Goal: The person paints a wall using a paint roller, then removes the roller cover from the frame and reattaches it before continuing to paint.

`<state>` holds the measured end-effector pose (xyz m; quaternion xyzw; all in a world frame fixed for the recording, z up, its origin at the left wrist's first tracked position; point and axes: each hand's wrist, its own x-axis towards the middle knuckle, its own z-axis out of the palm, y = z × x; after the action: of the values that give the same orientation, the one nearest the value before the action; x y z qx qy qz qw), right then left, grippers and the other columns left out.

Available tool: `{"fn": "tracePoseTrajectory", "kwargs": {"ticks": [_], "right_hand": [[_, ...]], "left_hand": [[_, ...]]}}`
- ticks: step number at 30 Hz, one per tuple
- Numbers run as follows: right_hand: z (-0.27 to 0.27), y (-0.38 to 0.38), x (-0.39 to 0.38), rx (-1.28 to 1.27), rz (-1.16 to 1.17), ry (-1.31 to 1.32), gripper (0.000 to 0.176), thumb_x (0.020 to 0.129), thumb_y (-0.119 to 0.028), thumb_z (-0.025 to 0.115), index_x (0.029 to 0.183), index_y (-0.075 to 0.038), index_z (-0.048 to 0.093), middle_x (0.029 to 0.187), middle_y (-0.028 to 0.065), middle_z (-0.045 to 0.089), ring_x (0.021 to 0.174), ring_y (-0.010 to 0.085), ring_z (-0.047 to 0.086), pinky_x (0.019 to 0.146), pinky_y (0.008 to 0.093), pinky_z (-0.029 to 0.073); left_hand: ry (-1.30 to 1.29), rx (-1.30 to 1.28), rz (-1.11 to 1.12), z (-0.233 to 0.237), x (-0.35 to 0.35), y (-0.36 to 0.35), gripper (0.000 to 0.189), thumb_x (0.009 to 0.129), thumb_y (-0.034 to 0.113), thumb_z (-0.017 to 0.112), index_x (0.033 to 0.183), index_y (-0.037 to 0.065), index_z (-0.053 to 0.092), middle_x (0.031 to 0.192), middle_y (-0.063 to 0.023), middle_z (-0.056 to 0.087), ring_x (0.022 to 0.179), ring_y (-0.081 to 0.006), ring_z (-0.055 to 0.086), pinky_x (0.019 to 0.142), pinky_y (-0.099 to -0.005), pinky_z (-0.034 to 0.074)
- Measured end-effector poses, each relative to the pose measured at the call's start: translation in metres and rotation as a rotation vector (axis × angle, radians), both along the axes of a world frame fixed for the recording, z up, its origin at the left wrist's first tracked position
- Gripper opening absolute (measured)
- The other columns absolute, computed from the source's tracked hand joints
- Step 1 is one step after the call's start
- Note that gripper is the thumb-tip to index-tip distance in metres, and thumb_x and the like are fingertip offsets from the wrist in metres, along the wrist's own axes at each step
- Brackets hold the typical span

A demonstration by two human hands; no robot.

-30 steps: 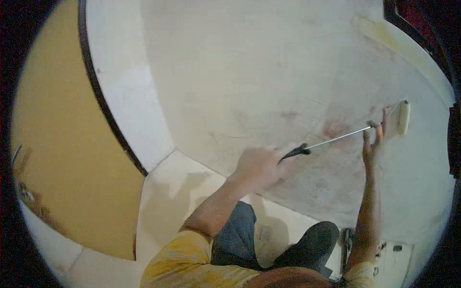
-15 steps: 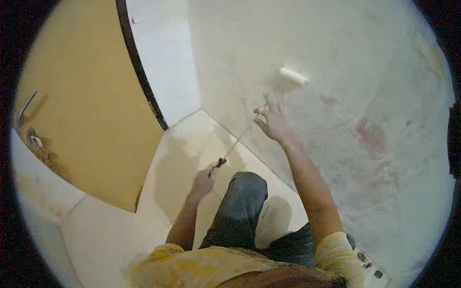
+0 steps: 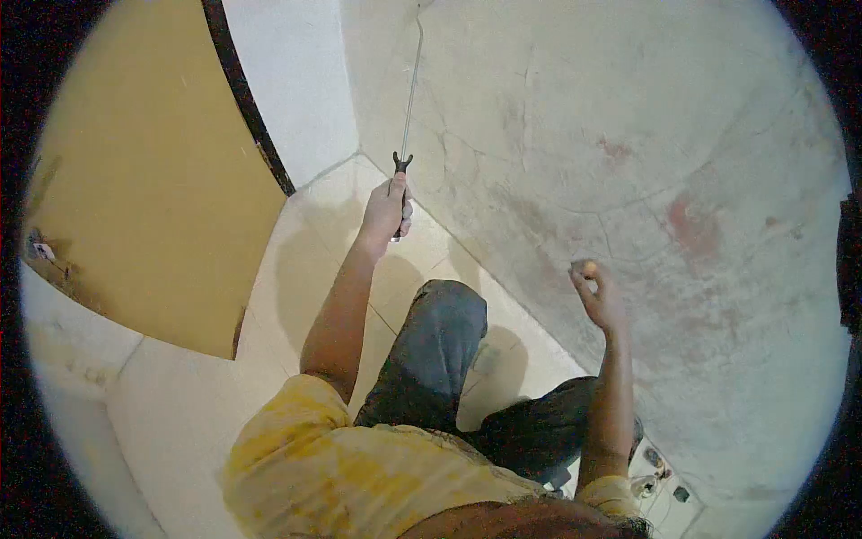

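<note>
My left hand (image 3: 387,211) is wrapped around the black handle of a paint roller (image 3: 410,99). The roller's thin metal rod points up along the wall, and its sleeve lies beyond the top of the view. My right hand (image 3: 603,301), closed in front of the stained lower wall, pinches a small orange and grey piece (image 3: 588,267) between thumb and fingers. What this piece is I cannot tell.
A tan door (image 3: 153,171) with a dark edge stands at the left, beside a white wall strip (image 3: 292,81). The grey wall (image 3: 557,162) has cracks and a reddish patch. Pale tiles (image 3: 206,431) cover the floor; an outlet panel (image 3: 660,481) is at lower right.
My left hand has raised the paint roller, and the white sleeve has left the view at the top. My right hand has moved down and right, away from the rod, and closed its fingers.
</note>
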<state>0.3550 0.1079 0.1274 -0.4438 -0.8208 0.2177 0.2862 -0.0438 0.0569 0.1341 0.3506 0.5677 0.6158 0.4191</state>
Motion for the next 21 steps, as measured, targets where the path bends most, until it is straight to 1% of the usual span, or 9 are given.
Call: {"fn": "tracePoseTrajectory", "kwargs": {"ticks": [2, 4, 6, 8, 10, 12, 14, 17, 21], "right_hand": [[-0.015, -0.004, 0.017, -0.021, -0.05, -0.012, 0.019, 0.091, -0.022, 0.063, 0.096, -0.004, 0.065, 0.102, 0.0143, 0.067, 0.095, 0.0262, 0.064, 0.081, 0.0356, 0.05], [-0.031, -0.01, 0.032, -0.092, -0.135, -0.025, 0.018, 0.091, -0.021, 0.063, 0.094, -0.003, 0.065, 0.093, 0.0136, 0.068, 0.089, 0.0258, 0.065, 0.077, 0.0343, 0.05], [-0.062, -0.013, 0.047, -0.156, -0.133, -0.022, 0.018, 0.091, -0.02, 0.062, 0.092, -0.003, 0.065, 0.085, 0.0121, 0.067, 0.081, 0.0229, 0.064, 0.074, 0.0336, 0.05], [-0.074, -0.014, 0.05, -0.241, -0.107, -0.024, 0.018, 0.092, -0.02, 0.061, 0.092, -0.002, 0.065, 0.081, 0.0086, 0.065, 0.076, 0.0179, 0.061, 0.071, 0.0314, 0.049], [-0.083, -0.019, 0.043, -0.353, -0.062, -0.024, 0.018, 0.093, -0.018, 0.06, 0.093, -0.001, 0.064, 0.081, 0.0031, 0.062, 0.073, 0.0108, 0.056, 0.067, 0.0277, 0.046], [-0.08, -0.02, 0.039, -0.414, -0.068, 0.047, 0.017, 0.093, -0.017, 0.059, 0.093, -0.001, 0.064, 0.08, 0.0025, 0.062, 0.071, 0.0093, 0.055, 0.065, 0.0266, 0.045], [-0.08, -0.02, 0.042, -0.415, -0.076, 0.045, 0.016, 0.093, -0.017, 0.059, 0.092, -0.001, 0.064, 0.079, 0.002, 0.062, 0.07, 0.0087, 0.054, 0.063, 0.026, 0.044], [-0.092, -0.017, 0.048, -0.37, -0.096, -0.049, 0.016, 0.093, -0.016, 0.06, 0.092, -0.001, 0.064, 0.077, 0.0014, 0.062, 0.069, 0.0088, 0.054, 0.063, 0.0259, 0.045], [-0.09, -0.028, 0.046, -0.378, -0.099, -0.102, 0.015, 0.092, -0.015, 0.06, 0.089, -0.001, 0.064, 0.075, 0.0013, 0.061, 0.068, 0.0091, 0.053, 0.063, 0.026, 0.045]], "left_hand": [[0.045, -0.042, 0.004, -0.005, 0.004, 0.001, 0.042, 0.102, 0.04, 0.038, 0.075, 0.009, 0.046, 0.054, 0.0006, 0.043, 0.037, -0.0098, 0.036, 0.036, -0.0274, 0.03], [0.158, -0.125, -0.004, -0.029, 0.015, -0.023, 0.041, 0.102, 0.04, 0.038, 0.075, 0.009, 0.046, 0.053, 0.0006, 0.043, 0.036, -0.0102, 0.037, 0.035, -0.0277, 0.03], [0.368, -0.22, 0.031, -0.062, 0.028, -0.055, 0.042, 0.101, 0.041, 0.039, 0.075, 0.009, 0.047, 0.053, -0.0002, 0.044, 0.036, -0.0114, 0.038, 0.035, -0.0284, 0.031], [0.054, -0.35, -0.026, -0.099, 0.041, -0.087, 0.042, 0.1, 0.042, 0.041, 0.076, 0.009, 0.048, 0.053, -0.0004, 0.044, 0.036, -0.0123, 0.039, 0.035, -0.0289, 0.032], [-0.009, -0.412, -0.065, -0.126, 0.042, -0.105, 0.041, 0.1, 0.043, 0.042, 0.076, 0.01, 0.048, 0.054, -0.0002, 0.044, 0.038, -0.0123, 0.039, 0.036, -0.029, 0.033], [-0.132, -0.453, -0.069, -0.138, 0.042, -0.108, 0.04, 0.099, 0.044, 0.043, 0.076, 0.011, 0.047, 0.054, 0.0003, 0.044, 0.039, -0.0121, 0.04, 0.036, -0.0288, 0.033], [-0.305, -0.476, -0.036, -0.132, 0.028, -0.09, 0.039, 0.099, 0.044, 0.044, 0.076, 0.012, 0.047, 0.054, 0.0012, 0.043, 0.04, -0.0117, 0.04, 0.036, -0.0284, 0.033], [-0.429, -0.355, -0.091, -0.126, 0.006, -0.057, 0.04, 0.099, 0.045, 0.043, 0.076, 0.013, 0.046, 0.054, 0.0019, 0.042, 0.04, -0.011, 0.04, 0.036, -0.0281, 0.033], [-0.395, -0.426, -0.104, -0.103, 0.026, -0.064, 0.039, 0.097, 0.045, 0.045, 0.075, 0.013, 0.046, 0.054, 0.002, 0.041, 0.039, -0.0112, 0.039, 0.036, -0.0291, 0.031]]}}
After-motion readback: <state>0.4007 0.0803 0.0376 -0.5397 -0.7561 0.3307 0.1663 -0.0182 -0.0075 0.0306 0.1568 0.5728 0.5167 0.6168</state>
